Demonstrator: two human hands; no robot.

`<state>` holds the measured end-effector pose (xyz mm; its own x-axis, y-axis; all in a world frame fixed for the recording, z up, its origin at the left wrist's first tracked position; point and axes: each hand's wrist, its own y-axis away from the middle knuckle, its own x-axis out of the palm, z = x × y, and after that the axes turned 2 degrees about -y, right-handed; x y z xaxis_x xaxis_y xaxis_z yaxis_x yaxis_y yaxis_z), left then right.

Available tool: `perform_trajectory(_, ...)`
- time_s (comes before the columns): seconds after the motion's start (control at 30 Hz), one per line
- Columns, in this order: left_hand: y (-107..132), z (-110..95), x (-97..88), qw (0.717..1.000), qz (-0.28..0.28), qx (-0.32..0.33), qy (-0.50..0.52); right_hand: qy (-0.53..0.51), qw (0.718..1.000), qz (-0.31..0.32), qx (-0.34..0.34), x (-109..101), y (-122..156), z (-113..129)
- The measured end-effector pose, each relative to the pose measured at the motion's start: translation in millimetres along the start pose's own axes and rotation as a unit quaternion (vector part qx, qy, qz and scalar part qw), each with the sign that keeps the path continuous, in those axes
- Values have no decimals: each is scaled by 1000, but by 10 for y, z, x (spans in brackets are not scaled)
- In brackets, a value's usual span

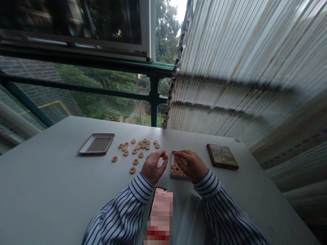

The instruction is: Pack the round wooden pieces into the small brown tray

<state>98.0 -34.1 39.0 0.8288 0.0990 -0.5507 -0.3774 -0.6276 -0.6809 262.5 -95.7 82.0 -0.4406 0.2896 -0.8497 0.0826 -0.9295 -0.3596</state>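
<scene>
My left hand (pixel 152 167) pinches a round wooden Chinese chess piece (pixel 165 158) with a red character, just left of a small box (pixel 177 176). My right hand (pixel 192 165) hovers over that box, thumb and fingertips a little apart. No piece shows between them, though the hand hides the box's right side. Inside the box lie several pieces with red characters (pixel 174 166), laid in rows. Left of my left hand, several loose Chinese chess pieces (pixel 141 155) are scattered on the white table (pixel 63 183), some face up and others blank side up.
A shallow, open tray-like lid (pixel 97 144) rests at the back left. To the right lies a flat brown box (pixel 222 156) with a printed cover. A phone (pixel 160 207) with a lit screen sits between my forearms. Beyond the table are a railing (pixel 153 92) and a string curtain (pixel 219 68).
</scene>
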Motion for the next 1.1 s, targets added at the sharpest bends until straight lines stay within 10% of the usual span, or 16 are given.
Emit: perform_trajectory(1.1,178,-71,265,997,-12,31,66,-173,982,42,61,113,88,-159)
